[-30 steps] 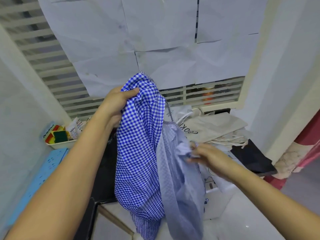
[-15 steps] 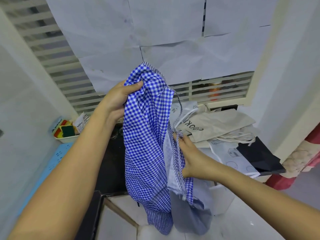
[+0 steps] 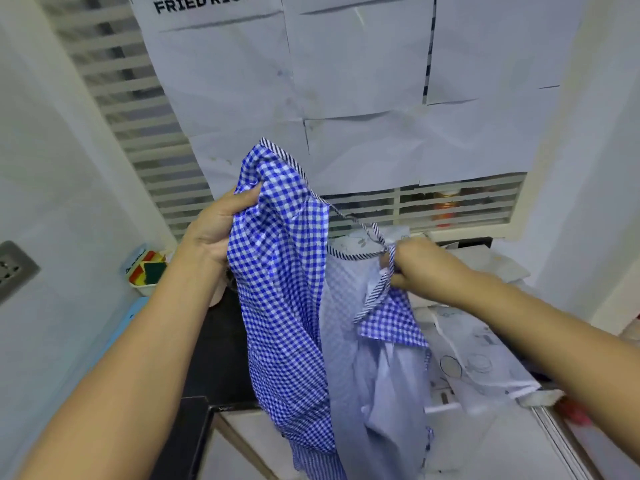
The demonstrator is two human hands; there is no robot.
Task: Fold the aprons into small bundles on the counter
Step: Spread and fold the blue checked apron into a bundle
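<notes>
A blue-and-white checked apron (image 3: 284, 289) hangs in the air between both hands, held up in front of a slatted window (image 3: 138, 116) that is partly covered with white paper sheets (image 3: 346, 81). The left hand (image 3: 214, 230) grips a bunched upper corner of the apron, with the fingers curled into the cloth and the thumb pressed on the side facing the camera. The right hand (image 3: 412, 268) is lower and to the right, and it pinches the striped strap (image 3: 377, 292) at the apron's edge, where a small checked flap folds over. Between the two hands the paler inner side of the cloth shows, and the rest drops in loose folds past the front edge of what looks like a dark tabletop (image 3: 221, 348) (the lower hem runs out of view). A heap of pale cloth (image 3: 485, 362), some of it printed, lies on the surface under and behind the right forearm. Near the left wall sits a small white tub (image 3: 142, 289) holding coloured sponges, and a grey wall socket (image 3: 14, 268) shows at the far left.
</notes>
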